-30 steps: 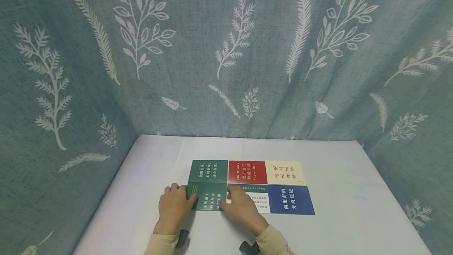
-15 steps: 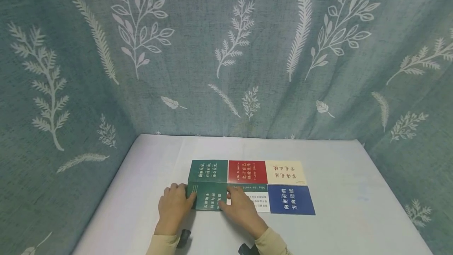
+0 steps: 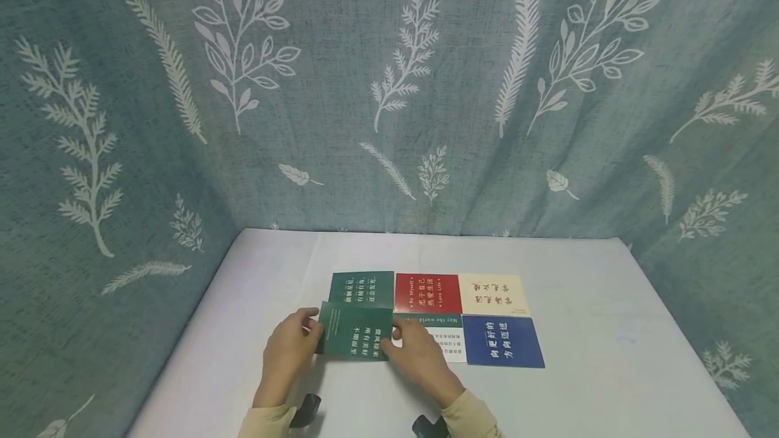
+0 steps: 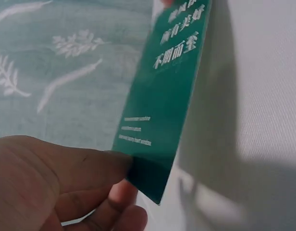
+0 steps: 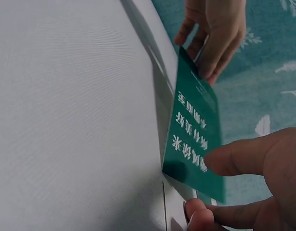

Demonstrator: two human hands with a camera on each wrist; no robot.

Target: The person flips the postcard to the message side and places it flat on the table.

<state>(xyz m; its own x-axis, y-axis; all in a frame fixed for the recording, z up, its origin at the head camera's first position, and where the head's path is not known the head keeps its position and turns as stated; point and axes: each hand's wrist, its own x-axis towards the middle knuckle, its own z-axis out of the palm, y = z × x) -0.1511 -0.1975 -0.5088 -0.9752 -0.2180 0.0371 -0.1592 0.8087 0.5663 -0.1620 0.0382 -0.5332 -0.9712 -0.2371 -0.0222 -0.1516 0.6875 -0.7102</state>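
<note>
From where I stand, the leaf-patterned curtain rises beyond both hands, and the white tabletop spreads out beneath them. The right hand grips the near end of a dark green card, thumb over its printed face and curled fingers close by the edge; the left hand pinches the opposite end. The card hangs tilted between the two hands, its left end off the tabletop and its far edge overlapping, to the eye, a second green card just ahead. Ahead of the right hand lies a red card, with a cream card beyond it to the right; a green-and-white card sits just beside that hand, and a blue card farther right. I'd keep both pinches light and at the edges so the card doesn't bow, and mind that the right fingertips don't nudge the green-and-white one. The smallest detail, pale lettering, runs between the thumbs.
</note>
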